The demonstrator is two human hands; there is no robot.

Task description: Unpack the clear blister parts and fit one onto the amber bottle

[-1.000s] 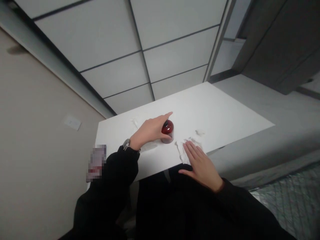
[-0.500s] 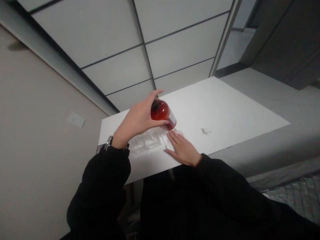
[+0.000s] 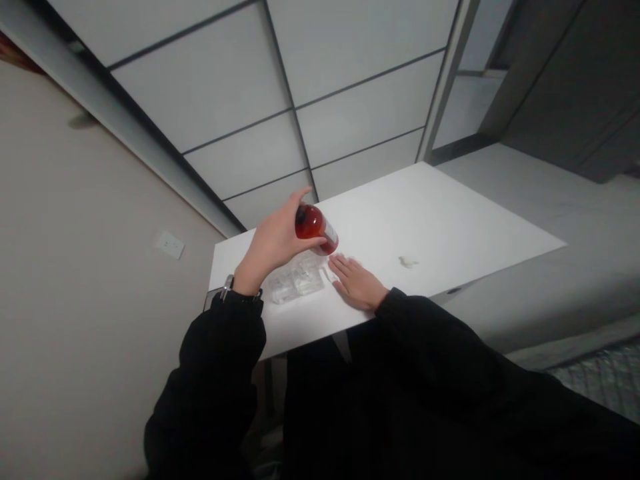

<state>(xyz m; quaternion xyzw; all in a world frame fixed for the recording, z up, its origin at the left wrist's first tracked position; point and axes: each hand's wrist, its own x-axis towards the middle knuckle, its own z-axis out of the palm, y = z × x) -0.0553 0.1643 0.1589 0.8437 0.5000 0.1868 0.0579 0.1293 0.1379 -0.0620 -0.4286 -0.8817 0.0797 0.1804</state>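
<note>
My left hand (image 3: 274,243) grips a bottle (image 3: 314,227) of red liquid with a black cap and a pale label, thumb on the near side. The bottle is tilted over the white table (image 3: 450,227). Low beside its base, my right hand (image 3: 359,285) lies flat, fingers stretched out, on a crumpled white piece, perhaps tissue (image 3: 331,272), mostly hidden under the palm. Below my left hand sit clear, glassy-looking containers (image 3: 296,281), partly covered by that hand and wrist.
A small pale crumpled scrap (image 3: 408,262) lies on the table to the right. Panelled sliding doors (image 3: 360,110) stand behind the far edge. At left is a wall with a socket (image 3: 171,245).
The camera view has shifted slightly. Both hands and the bottle appear a little further left in the picture, with the same grip on the bottle and the right hand still flat.
</note>
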